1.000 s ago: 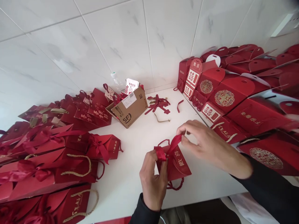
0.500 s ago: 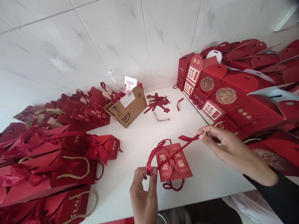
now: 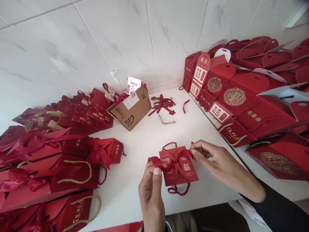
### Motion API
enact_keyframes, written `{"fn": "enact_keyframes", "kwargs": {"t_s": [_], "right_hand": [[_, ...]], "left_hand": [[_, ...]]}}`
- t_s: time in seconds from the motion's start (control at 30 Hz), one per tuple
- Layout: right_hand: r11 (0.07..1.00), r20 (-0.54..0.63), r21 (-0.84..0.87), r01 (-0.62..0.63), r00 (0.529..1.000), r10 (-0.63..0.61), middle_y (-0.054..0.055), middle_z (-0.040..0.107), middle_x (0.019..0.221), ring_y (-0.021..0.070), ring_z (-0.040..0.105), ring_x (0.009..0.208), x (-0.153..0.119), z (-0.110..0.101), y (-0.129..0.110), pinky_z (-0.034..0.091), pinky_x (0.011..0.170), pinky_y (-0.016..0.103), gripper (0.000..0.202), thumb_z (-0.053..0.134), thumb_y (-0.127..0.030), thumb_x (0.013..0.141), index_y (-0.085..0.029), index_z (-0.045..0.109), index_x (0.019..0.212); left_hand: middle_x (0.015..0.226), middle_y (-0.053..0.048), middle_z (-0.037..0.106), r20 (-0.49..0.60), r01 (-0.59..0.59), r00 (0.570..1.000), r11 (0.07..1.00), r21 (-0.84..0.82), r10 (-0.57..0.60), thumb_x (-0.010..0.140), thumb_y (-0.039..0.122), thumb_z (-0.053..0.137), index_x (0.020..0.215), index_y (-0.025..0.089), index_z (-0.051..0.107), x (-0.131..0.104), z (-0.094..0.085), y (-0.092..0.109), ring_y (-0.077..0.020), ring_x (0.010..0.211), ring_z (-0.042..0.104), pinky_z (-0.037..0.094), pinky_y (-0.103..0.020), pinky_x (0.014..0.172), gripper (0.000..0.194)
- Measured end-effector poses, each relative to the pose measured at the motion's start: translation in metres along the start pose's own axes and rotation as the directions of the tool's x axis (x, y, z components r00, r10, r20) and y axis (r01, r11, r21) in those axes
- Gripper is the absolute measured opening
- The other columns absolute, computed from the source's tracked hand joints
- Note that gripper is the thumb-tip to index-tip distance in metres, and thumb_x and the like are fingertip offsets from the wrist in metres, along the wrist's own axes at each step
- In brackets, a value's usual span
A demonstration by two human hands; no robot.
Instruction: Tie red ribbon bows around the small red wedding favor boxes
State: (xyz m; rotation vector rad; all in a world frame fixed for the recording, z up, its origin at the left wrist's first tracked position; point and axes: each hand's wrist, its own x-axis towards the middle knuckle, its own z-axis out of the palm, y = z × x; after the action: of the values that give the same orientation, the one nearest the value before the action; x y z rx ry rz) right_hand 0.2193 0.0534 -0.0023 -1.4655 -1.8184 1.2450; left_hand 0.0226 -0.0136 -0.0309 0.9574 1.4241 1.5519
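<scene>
A small red box (image 3: 187, 176) with printed characters, interlocking rounded flaps and rope handles at both ends sits near the table's front edge. A red ribbon (image 3: 180, 155) runs across its top, passing by the centre of the flaps. My left hand (image 3: 152, 187) pinches one part of the ribbon between thumb and forefinger at the box's left side. My right hand (image 3: 212, 161) pinches the other part at the box's upper right, with a short tip sticking up past the fingers. Whether the ribbon is knotted at the middle cannot be made out.
Red gift boxes (image 3: 253, 109) are stacked along the right side. More red boxes with bows (image 3: 79, 174) fill the left. A cardboard box (image 3: 131, 111) stands at the back, beside loose ribbon pieces (image 3: 165, 104) on the white table (image 3: 135, 141).
My right hand has moved left and down, closer to the box. My left hand has risen slightly. The ribbon, stretched diagonally before, now hangs slacker and lies lower over the flaps.
</scene>
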Motion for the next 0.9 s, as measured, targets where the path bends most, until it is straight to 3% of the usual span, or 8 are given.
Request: {"fn": "enact_keyframes", "kwargs": {"t_s": [0.1, 0.2, 0.27, 0.4, 0.53, 0.7, 0.8, 0.9], "right_hand": [[0.999, -0.123, -0.005, 0.042, 0.991, -0.043, 0.001, 0.071, 0.094, 0.0207, 0.068, 0.088, -0.005, 0.004, -0.005, 0.049, 0.067, 0.027, 0.030, 0.050, -0.054, 0.103, -0.027, 0.060, 0.099], [0.997, -0.173, 0.000, 0.078, 0.982, -0.077, -0.001, 0.068, 0.088, 0.0174, 0.066, 0.078, -0.011, 0.012, -0.008, 0.045, 0.057, 0.024, 0.028, 0.046, -0.053, 0.105, -0.027, 0.056, 0.100], [0.996, -0.187, 0.001, 0.089, 0.978, -0.087, -0.002, 0.064, 0.081, 0.0154, 0.062, 0.067, -0.013, 0.018, -0.008, 0.042, 0.052, 0.023, 0.027, 0.043, -0.051, 0.107, -0.028, 0.053, 0.100], [0.997, -0.191, 0.005, 0.083, 0.978, -0.080, -0.004, 0.056, 0.072, 0.0147, 0.053, 0.058, -0.016, 0.024, -0.006, 0.041, 0.051, 0.023, 0.029, 0.041, -0.053, 0.107, -0.028, 0.051, 0.099], [0.995, -0.178, 0.095, 0.012, 0.984, 0.005, -0.004, 0.055, 0.072, 0.0153, 0.052, 0.060, -0.016, 0.025, 0.000, 0.041, 0.051, 0.024, 0.032, 0.041, -0.058, 0.105, -0.028, 0.053, 0.100], [0.930, -0.167, 0.369, -0.003, 0.983, 0.069, 0.002, 0.068, 0.107, 0.0200, 0.064, 0.105, -0.012, 0.019, -0.003, 0.051, 0.081, 0.026, 0.032, 0.064, -0.057, 0.096, -0.030, 0.063, 0.111], [0.847, -0.105, 0.532, 0.020, 0.994, 0.043, -0.001, 0.067, 0.095, 0.0167, 0.064, 0.092, -0.007, 0.016, -0.012, 0.052, 0.081, 0.024, 0.029, 0.071, -0.054, 0.093, -0.028, 0.066, 0.105], [0.785, -0.096, 0.619, 0.010, 0.993, 0.063, -0.003, 0.064, 0.087, 0.0128, 0.060, 0.083, -0.001, 0.013, -0.014, 0.050, 0.076, 0.020, 0.025, 0.075, -0.050, 0.091, -0.028, 0.067, 0.100]], "left_hand": [[0.099, -0.004, 0.073, -0.138, 0.076, 0.985, 0.984, -0.161, -0.099, 0.099, 0.048, 0.060, 0.089, 0.022, 0.071, 0.000, 0.013, -0.001, -0.0195, 0.097, 0.066, 0.054, -0.029, 0.083, 0.029], [0.096, -0.004, 0.072, -0.277, 0.139, 0.919, 0.887, -0.441, -0.282, 0.089, 0.046, 0.073, 0.087, 0.021, 0.069, 0.000, 0.023, -0.004, -0.0179, 0.091, 0.067, 0.056, -0.030, 0.081, 0.026], [0.096, -0.004, 0.071, -0.296, 0.168, 0.874, 0.810, -0.562, -0.386, 0.084, 0.044, 0.078, 0.089, 0.020, 0.069, 0.000, 0.026, -0.005, -0.0167, 0.087, 0.067, 0.057, -0.029, 0.079, 0.026], [0.096, -0.005, 0.072, -0.245, 0.215, 0.859, 0.750, -0.626, -0.451, 0.085, 0.047, 0.077, 0.091, 0.019, 0.072, -0.002, 0.022, -0.012, -0.0169, 0.088, 0.068, 0.058, -0.029, 0.079, 0.029], [0.099, -0.005, 0.074, -0.226, 0.178, 0.895, 0.773, -0.609, -0.385, 0.083, 0.050, 0.080, 0.091, 0.021, 0.074, -0.003, 0.015, -0.020, -0.0182, 0.093, 0.069, 0.058, -0.032, 0.085, 0.030], [0.099, -0.005, 0.076, -0.143, 0.055, 0.983, 0.937, -0.345, -0.111, 0.093, 0.045, 0.070, 0.093, 0.022, 0.077, -0.001, 0.015, 0.001, -0.0195, 0.097, 0.068, 0.054, -0.030, 0.090, 0.024], [0.098, -0.005, 0.076, -0.017, 0.127, 0.991, 0.963, -0.238, -0.134, 0.097, 0.046, 0.065, 0.091, 0.021, 0.075, 0.000, 0.018, 0.014, -0.0194, 0.100, 0.067, 0.052, -0.028, 0.088, 0.027], [0.084, -0.002, 0.071, 0.001, 0.151, 0.988, 0.961, -0.232, -0.155, 0.097, 0.046, 0.065, 0.080, 0.021, 0.068, 0.002, 0.019, 0.015, -0.0174, 0.090, 0.065, 0.051, -0.026, 0.082, 0.030]]}}
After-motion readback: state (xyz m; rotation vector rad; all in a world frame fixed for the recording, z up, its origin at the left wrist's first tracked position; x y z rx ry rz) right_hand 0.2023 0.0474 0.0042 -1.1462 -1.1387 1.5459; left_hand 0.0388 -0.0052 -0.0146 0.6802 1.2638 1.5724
